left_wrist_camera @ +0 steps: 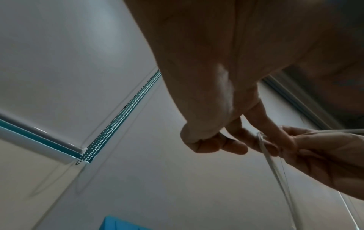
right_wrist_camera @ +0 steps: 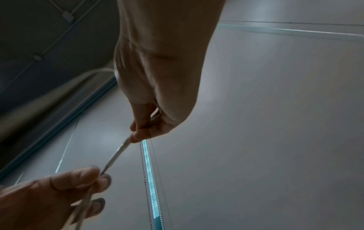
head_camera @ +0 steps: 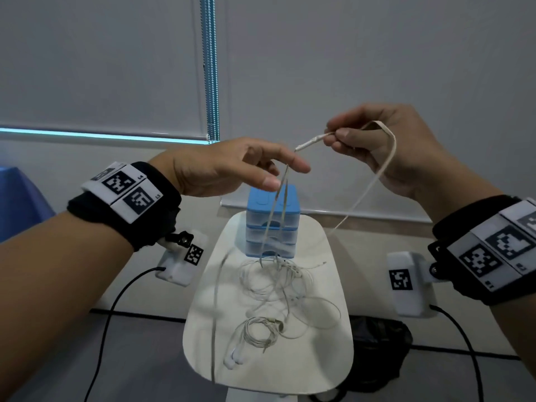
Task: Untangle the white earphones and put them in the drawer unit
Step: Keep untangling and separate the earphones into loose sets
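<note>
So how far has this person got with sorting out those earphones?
Early on, by the look of it. Done: nothing visibly stored; the blue drawer unit has all its drawers shut. In hand: the right hand pinches one earphone cable near its joint, while the left hand holds the two strands hanging from it. Left: a tangled pile of earphones lies on the white table, waiting.

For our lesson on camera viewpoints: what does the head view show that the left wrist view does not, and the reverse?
Only the head view shows the white table with the tangled earphones and the whole blue drawer unit. Only the left wrist view shows the left hand from beneath, against the ceiling. Both show the right hand and the cable pinched in the left hand's grip.
</note>
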`<state>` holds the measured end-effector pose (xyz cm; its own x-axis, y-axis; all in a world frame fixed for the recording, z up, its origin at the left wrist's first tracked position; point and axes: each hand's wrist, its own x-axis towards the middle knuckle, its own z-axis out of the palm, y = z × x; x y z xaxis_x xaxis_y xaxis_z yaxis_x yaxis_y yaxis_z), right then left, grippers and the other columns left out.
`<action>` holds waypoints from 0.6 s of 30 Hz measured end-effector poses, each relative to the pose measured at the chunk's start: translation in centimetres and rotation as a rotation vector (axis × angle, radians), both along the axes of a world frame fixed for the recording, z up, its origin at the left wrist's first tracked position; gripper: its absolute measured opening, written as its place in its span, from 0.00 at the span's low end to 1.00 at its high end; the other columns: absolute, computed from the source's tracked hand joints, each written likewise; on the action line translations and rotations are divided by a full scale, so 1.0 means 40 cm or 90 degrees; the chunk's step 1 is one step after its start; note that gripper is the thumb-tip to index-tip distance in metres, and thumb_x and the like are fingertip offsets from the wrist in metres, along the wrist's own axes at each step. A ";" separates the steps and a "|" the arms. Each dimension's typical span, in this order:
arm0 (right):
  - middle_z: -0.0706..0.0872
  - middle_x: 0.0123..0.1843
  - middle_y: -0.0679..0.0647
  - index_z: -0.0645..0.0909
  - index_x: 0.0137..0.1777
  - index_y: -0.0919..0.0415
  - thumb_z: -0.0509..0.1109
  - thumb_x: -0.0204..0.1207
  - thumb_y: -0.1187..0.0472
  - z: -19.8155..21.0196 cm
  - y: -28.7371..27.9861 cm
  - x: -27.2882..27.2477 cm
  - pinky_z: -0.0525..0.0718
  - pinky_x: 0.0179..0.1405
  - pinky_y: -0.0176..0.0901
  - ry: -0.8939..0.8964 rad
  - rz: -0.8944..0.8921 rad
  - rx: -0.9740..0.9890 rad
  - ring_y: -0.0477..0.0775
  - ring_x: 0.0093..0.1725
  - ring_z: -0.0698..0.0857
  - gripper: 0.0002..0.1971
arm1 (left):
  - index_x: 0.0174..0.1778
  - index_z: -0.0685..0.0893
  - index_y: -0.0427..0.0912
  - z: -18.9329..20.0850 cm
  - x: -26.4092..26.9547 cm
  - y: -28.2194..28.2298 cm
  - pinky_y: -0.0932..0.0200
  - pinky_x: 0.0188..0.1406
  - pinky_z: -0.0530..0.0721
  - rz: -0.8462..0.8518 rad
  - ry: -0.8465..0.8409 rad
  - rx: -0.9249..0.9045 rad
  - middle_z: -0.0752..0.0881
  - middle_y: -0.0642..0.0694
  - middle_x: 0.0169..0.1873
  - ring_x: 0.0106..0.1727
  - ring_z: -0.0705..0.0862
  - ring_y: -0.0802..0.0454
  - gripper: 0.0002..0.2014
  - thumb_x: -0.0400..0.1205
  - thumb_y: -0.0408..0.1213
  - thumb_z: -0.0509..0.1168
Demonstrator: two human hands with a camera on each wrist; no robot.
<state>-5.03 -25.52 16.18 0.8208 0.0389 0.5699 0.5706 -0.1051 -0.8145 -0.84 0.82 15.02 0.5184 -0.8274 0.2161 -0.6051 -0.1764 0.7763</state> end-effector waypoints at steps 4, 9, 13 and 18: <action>0.92 0.45 0.65 0.89 0.49 0.68 0.70 0.79 0.81 -0.010 -0.022 0.004 0.90 0.55 0.41 -0.037 -0.040 -0.036 0.60 0.50 0.94 0.10 | 0.64 0.89 0.44 -0.009 0.019 0.004 0.55 0.68 0.76 0.107 -0.020 -0.029 0.90 0.48 0.58 0.61 0.84 0.55 0.14 0.82 0.37 0.70; 0.93 0.40 0.62 0.90 0.45 0.67 0.69 0.77 0.82 -0.064 -0.063 0.018 0.90 0.53 0.41 0.019 -0.057 -0.050 0.59 0.48 0.94 0.13 | 0.56 0.81 0.42 0.006 0.023 -0.016 0.53 0.49 0.84 0.197 0.068 -0.260 0.80 0.47 0.35 0.36 0.83 0.51 0.06 0.92 0.31 0.59; 0.93 0.36 0.57 0.92 0.42 0.62 0.67 0.75 0.85 -0.108 -0.084 0.027 0.90 0.51 0.42 0.083 -0.161 -0.218 0.53 0.42 0.94 0.19 | 0.64 0.82 0.44 0.041 0.008 -0.022 0.61 0.37 0.79 0.183 0.084 -0.315 0.80 0.48 0.35 0.32 0.76 0.55 0.10 0.92 0.30 0.59; 0.92 0.40 0.55 0.93 0.44 0.61 0.69 0.71 0.71 -0.162 -0.135 0.047 0.78 0.42 0.41 0.247 -0.302 -0.313 0.53 0.41 0.87 0.11 | 0.53 0.84 0.44 0.068 0.000 -0.027 0.64 0.29 0.64 0.173 0.122 -0.364 0.77 0.51 0.32 0.25 0.66 0.58 0.09 0.91 0.31 0.59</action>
